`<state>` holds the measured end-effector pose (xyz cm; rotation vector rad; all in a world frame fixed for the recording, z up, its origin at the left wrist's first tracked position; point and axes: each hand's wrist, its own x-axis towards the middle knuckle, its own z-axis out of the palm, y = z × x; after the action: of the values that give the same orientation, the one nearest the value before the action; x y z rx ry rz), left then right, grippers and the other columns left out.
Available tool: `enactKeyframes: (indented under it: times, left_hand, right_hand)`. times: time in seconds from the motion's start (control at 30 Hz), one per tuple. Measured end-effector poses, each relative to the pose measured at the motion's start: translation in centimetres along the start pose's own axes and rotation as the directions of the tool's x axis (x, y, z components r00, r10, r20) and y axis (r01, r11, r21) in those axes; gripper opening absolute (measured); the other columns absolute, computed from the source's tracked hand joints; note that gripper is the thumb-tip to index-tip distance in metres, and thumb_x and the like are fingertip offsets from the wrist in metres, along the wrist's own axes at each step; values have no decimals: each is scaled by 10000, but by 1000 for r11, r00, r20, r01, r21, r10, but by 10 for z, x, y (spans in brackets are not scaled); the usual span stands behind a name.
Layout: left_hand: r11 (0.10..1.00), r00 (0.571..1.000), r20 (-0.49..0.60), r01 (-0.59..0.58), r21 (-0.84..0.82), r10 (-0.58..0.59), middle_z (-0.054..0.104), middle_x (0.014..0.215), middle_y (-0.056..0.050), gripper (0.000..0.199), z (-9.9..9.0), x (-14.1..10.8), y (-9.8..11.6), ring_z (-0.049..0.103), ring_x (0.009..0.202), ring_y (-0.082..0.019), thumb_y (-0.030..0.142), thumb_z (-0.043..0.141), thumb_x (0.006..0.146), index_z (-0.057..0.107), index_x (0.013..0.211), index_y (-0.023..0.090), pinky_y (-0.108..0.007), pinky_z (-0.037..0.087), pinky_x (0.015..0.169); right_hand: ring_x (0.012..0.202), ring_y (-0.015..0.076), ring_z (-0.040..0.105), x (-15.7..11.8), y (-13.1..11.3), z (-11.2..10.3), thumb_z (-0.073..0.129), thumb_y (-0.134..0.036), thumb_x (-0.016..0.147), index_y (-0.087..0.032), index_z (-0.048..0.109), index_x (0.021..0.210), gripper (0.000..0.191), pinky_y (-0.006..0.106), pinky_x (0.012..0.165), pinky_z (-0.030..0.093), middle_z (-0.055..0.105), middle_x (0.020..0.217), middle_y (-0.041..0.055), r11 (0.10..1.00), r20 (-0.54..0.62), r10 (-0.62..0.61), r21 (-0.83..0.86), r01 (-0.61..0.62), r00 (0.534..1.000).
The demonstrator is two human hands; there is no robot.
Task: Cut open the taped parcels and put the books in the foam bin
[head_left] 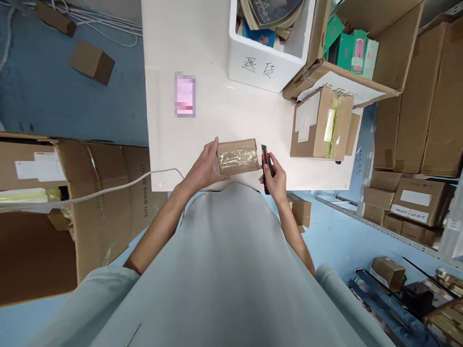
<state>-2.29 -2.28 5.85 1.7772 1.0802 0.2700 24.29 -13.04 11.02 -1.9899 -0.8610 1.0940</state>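
A small cardboard box (237, 157) with shiny clear tape across its top is at the near edge of the white table (210, 115). My left hand (207, 166) grips the box's left end, the thumb along the near side and the fingers at the far corner. In my right hand (275, 179) is a black and red utility knife (265, 168), held upright in the view just beside the box's right end. Whether its blade is out is too small to tell.
A blurred pink rectangle (185, 95) lies at the table's left. Toward the back right stand a white foam box (262, 70) of books, a large carton (394, 48) with green packages, and a taped carton (321, 125). A white cable (126, 185) crosses at left above an open carton (104, 202).
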Motion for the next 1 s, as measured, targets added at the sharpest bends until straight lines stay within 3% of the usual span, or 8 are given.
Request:
enactKeyframes:
  times: [0.2,0.3,0.37,0.43,0.53,0.6,0.83,1.0]
  left_hand:
    - [999,998,-44,33,-23,-34,263,1844,-221,1620,29,14,13,375,1703,-464,635,1051,704,-24,1875,320,-611,412,1366]
    - [999,995,-96,21,51,-16,208,1881,-244,1605,34,22,24,238,1759,-503,728,1037,698,35,1877,301,-671,320,1400]
    - [991,989,-144,-13,132,32,176,1909,-236,1423,36,27,37,113,1785,-528,780,953,796,150,1868,302,-746,243,1399]
    - [978,981,-166,-66,199,100,250,1905,-189,1100,41,33,51,81,1797,-511,773,809,955,304,1829,337,-794,196,1389]
    - [960,973,-131,-154,233,188,464,1812,-105,647,54,45,70,208,1792,-436,657,632,1118,530,1699,389,-773,192,1401]
    - [953,972,-98,-184,239,212,563,1733,-82,475,65,53,76,291,1772,-398,579,573,1161,634,1589,379,-746,205,1413]
    - [954,969,-116,-185,236,216,654,1621,-113,347,88,66,67,386,1728,-368,506,513,1186,715,1382,303,-715,221,1432]
    - [947,952,-159,-220,235,261,673,1607,-97,346,91,64,59,419,1715,-362,537,487,1191,716,1336,323,-705,239,1435]
  right_hand:
    - [636,136,707,16,12,-27,516,-637,1100,-255,481,1765,767,327,754,676,862,1210,54,994,50,-20,-108,25,999]
    - [625,136,691,21,18,-39,513,-660,1097,-266,473,1771,782,328,747,677,861,1218,52,994,56,-31,-99,36,998]
    - [630,141,688,22,22,-44,517,-650,1103,-271,459,1781,779,332,742,677,860,1241,59,996,61,-29,-79,34,998]
    - [646,148,697,21,24,-47,508,-640,1118,-279,442,1792,768,338,756,677,856,1263,66,996,70,-18,-80,24,997]
    - [724,161,737,17,22,-50,448,-612,1155,-300,388,1818,735,349,833,683,842,1326,66,988,100,10,-153,6,995]
    - [816,180,774,13,17,-51,410,-556,1177,-311,351,1833,703,365,906,684,833,1365,61,973,128,26,-230,4,991]
    - [1076,241,801,-1,-10,-49,375,-342,1182,-301,356,1834,654,386,1031,630,837,1321,47,889,257,24,-448,97,966]
    - [1063,290,768,1,-23,-39,316,-273,1177,-222,323,1840,665,413,976,607,827,1246,105,784,272,69,-609,116,960]
